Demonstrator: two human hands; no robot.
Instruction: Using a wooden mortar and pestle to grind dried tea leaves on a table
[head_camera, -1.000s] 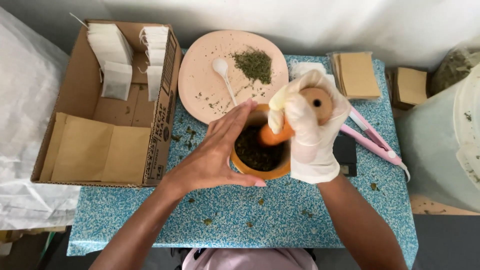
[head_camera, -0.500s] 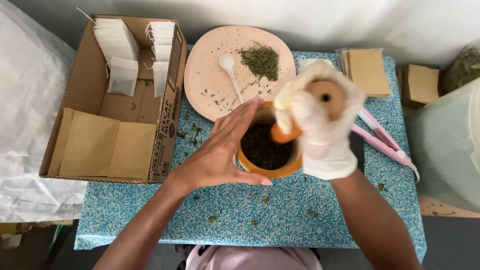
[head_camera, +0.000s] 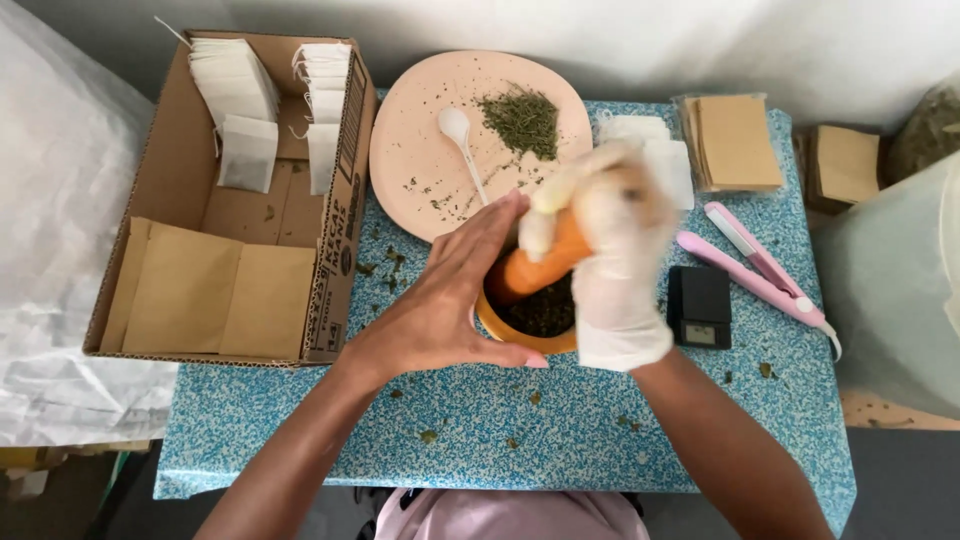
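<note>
I am looking down at a blue-and-white speckled table (head_camera: 600, 440), and well off to the left of my left grip an open brown cardboard box (head_camera: 160, 190) is sitting, with dark printing running down its near side wall; inside it, two rows of white filter bags (head_camera: 235, 95) are standing at the far end and flat tan paper pouches (head_camera: 215, 300) are lying at the near end. Beyond my right grip, a clear-wrapped stack of tan square envelopes (head_camera: 735, 140) is lying next to a small stack of white bags (head_camera: 660, 150), and another tan packet (head_camera: 845, 165) is resting further right, off the table. My bare left hand (head_camera: 440, 300) is cupping the left side of the orange wooden mortar (head_camera: 520, 335), fingers extended along its rim, open rather than clenched. My right hand (head_camera: 610, 250), in a white glove, is clenching the orange wooden pestle (head_camera: 540, 262), which is tilting down to the left into the bowl; the hand is blurring with motion. Dark green crushed leaves (head_camera: 545, 310) are filling the mortar, which is standing on the table between both grips. Just beyond the left fingertips a pale pink plate (head_camera: 420, 120) is carrying a white spoon (head_camera: 460, 140) and a heap of dried green herb (head_camera: 522, 120). To the right of the gloved grip, a small black scale (head_camera: 700, 305) and a pink flat sealing tool (head_camera: 760, 275) are lying.
</note>
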